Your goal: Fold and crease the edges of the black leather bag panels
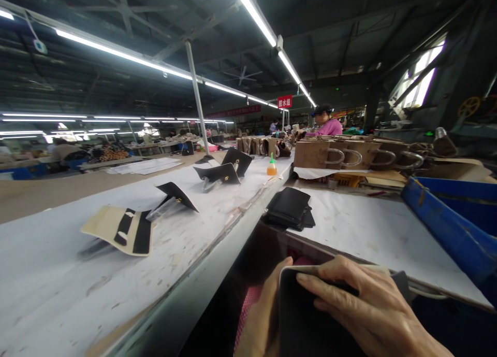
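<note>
Panel [305, 323], black-faced, has its edge pinched in the grip of the left hand [264, 308]; the right hand [370, 297] lies over it, whether pinching, I cannot tell.

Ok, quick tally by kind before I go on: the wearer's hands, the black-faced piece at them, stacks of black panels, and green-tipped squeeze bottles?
Hands: 2 (left hand, right hand)
Black-faced piece at the hands: 1
Stack of black panels: 1
Green-tipped squeeze bottle: 1
Total: 5
</note>
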A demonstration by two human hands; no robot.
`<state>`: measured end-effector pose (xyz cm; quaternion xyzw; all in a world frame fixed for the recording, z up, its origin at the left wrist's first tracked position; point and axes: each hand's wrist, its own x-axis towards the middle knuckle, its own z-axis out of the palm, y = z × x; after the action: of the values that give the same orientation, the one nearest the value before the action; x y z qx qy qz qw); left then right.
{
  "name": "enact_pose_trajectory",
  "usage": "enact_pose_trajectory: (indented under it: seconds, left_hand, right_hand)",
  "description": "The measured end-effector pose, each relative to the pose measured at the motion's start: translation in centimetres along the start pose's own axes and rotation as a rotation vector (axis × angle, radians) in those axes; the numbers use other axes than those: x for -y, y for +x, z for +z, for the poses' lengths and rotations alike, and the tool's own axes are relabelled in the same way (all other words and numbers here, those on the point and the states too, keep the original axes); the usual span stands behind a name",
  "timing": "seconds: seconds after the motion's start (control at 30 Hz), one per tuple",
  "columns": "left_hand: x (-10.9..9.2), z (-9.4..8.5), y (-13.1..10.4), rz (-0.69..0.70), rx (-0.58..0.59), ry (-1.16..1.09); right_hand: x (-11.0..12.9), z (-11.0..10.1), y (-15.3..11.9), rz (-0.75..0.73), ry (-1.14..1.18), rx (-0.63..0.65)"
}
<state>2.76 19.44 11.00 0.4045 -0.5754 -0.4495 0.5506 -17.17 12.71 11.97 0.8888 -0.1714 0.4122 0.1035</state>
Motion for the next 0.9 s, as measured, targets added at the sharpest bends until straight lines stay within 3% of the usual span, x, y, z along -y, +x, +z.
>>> enact_pose_trajectory:
  seconds: [0.2,0.4,0.47,0.63,0.73,0.9]
  left_hand:
    - [1.8,-0.2,0.1,-0.002,-0.004,0.029]
    - [1.9,-0.1,0.1,0.191,0.022,0.081]
    - [1.6,0.0,0.1,0.153,0.004,0.062]
    - [1.2,-0.3,0.2,-0.112,-0.045,-0.037]
    - [1.4,-0.9,0.3,-0.112,0.021,-0.085]
    - [1.2,-1.1,0.3,-0.071,0.041,0.036]
  right_hand:
    - [0.2,0.1,0.2,0.012,-0.008,0.015]
    - [0.3,0.1,0.5,0.022,-0.016,0.025]
    - [0.2,0.1,0.4,0.034,-0.017,0.034]
    - [0.1,0.3,0.2,0.035,-0.022,0.042]
    - [0.2,0.5,0.0,0.039,-0.042,0.083]
    - [0.7,1.1,0.4,0.028,-0.029,0.111]
